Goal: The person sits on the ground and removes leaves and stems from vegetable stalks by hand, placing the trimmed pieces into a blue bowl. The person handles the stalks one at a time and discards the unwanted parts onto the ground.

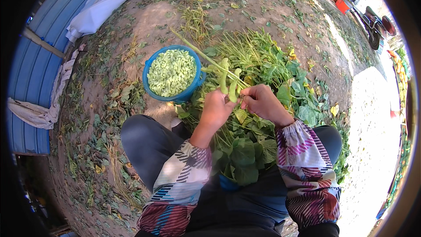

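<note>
My left hand (217, 106) grips a bean plant stalk (210, 60) that bears green pods (224, 76), at the middle of the view. Close on its right, my right hand (260, 100) has its fingers pinched on the stalk's lower end near a pod. The stalk points up and to the left, over the rim of a pile of cut bean plants (260, 47). Leafy stems (243, 158) lie between my knees. Left of my hands stands a blue bucket (185, 96), filled almost to the rim with pale green beans (171, 72).
Fallen leaves and dry stems (118, 184) litter the dirt ground. A blue corrugated metal sheet (29, 72) and white sheeting (98, 6) are at the left. A wheeled vehicle (373, 26) stands at the upper right, near an orange-red container (342, 5).
</note>
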A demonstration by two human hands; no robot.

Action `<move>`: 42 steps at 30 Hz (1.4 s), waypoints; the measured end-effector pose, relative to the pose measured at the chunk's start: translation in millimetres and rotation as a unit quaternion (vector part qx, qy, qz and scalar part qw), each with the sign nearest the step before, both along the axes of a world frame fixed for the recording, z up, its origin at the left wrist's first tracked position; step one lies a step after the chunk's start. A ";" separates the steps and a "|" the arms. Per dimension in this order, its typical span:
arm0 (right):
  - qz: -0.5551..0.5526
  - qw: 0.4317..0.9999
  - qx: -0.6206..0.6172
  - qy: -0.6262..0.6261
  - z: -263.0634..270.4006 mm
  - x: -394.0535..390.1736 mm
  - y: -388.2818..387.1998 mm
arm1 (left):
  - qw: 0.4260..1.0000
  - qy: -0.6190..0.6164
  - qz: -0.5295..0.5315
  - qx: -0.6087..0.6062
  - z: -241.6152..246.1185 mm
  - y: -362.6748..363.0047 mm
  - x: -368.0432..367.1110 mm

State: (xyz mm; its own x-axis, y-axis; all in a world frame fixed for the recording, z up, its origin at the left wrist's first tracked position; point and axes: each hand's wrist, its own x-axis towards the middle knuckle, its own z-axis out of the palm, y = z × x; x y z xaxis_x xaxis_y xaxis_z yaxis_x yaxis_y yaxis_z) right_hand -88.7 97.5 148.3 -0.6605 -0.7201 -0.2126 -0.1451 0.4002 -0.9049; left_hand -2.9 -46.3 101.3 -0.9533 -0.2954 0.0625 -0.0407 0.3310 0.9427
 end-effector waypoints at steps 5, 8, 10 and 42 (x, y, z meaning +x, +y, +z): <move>0.039 0.993 -0.005 0.110 -19.1 -1.9 4.8 | 0.932 -0.100 -0.044 0.347 12.2 0.1 -5.3; 0.030 1.000 -0.001 -0.002 -4.2 3.8 1.4 | 0.931 -0.097 -0.038 0.351 12.9 -2.0 -1.1; 0.039 0.998 0.017 -0.054 5.4 1.4 5.6 | 0.938 -0.110 -0.051 0.326 12.0 -6.8 0.5; 0.037 0.998 0.011 0.049 -5.1 -3.4 13.2 | 0.974 -0.089 -0.075 0.196 4.3 -2.2 -0.6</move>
State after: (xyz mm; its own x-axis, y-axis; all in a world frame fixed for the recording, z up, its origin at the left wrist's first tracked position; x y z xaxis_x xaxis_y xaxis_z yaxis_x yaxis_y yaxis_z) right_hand -92.1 110.6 143.2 -0.6233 -0.7641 -0.1662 -0.2625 0.4047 -0.8760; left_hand -3.4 -48.5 105.6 -0.9729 -0.1201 -0.1974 -0.1943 -0.0372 0.9802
